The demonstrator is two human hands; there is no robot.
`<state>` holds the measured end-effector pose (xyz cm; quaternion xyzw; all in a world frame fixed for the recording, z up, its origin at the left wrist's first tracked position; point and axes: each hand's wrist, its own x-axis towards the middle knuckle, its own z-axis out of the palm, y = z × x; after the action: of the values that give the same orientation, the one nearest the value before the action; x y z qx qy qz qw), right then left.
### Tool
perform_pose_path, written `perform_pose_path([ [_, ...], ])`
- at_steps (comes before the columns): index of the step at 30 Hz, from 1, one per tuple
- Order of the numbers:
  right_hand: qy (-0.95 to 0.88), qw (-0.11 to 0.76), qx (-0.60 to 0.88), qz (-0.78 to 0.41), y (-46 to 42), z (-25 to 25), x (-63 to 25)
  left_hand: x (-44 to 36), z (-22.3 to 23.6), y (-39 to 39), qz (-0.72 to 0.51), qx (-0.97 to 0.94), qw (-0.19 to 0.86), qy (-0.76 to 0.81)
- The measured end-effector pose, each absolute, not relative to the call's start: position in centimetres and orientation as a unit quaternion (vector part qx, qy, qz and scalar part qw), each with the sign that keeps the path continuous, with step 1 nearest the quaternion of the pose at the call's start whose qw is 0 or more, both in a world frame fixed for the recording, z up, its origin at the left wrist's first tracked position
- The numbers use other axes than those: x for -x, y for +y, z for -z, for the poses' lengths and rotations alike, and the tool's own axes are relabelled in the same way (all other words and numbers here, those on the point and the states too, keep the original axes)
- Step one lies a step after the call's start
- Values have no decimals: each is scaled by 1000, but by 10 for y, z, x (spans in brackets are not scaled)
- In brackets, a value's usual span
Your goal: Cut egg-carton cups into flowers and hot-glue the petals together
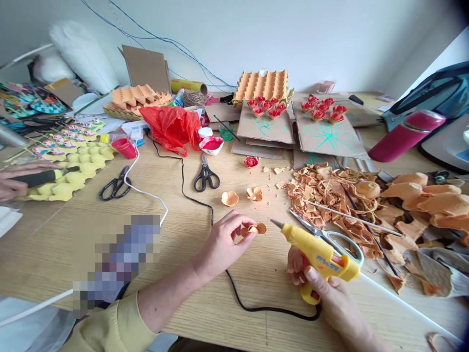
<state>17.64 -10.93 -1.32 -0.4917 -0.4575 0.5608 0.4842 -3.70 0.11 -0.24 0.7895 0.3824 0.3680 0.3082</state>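
My left hand (pixel 224 239) pinches a small orange cardboard flower (pixel 253 229) just above the wooden table (pixel 176 254). My right hand (pixel 322 288) grips the handle of a yellow glue gun (pixel 318 250); its nozzle points left toward the flower, a short gap away. The gun's black cord (pixel 256 307) loops under my left wrist. Two more unpainted orange flowers (pixel 242 196) lie just beyond my left hand.
A heap of orange carton scraps (pixel 330 195) with light-handled scissors (pixel 337 239) and thin sticks lies to the right. Black scissors (pixel 206 176), a red paint bowl (pixel 211 144), red-painted flowers on cardboard (pixel 322 132) and egg trays (pixel 262 85) sit behind. Another person's hand (pixel 14 178) is at far left.
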Motion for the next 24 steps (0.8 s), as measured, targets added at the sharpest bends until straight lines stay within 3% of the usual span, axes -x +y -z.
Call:
perform_pose_path([
  [3,-390,580,463,-544,-99,6,-167,35,1,-2,-374,-786,313,379],
  [6,-318,617,497,-520,-89,2,-151,34,-3,-6,-386,-786,311,370],
  [13,-281,599,467,-587,-75,4,-117,36,-8,-16,-390,-794,322,336],
  [24,-296,583,487,-579,-77,4,-120,37,-8,-18,-377,-810,334,300],
])
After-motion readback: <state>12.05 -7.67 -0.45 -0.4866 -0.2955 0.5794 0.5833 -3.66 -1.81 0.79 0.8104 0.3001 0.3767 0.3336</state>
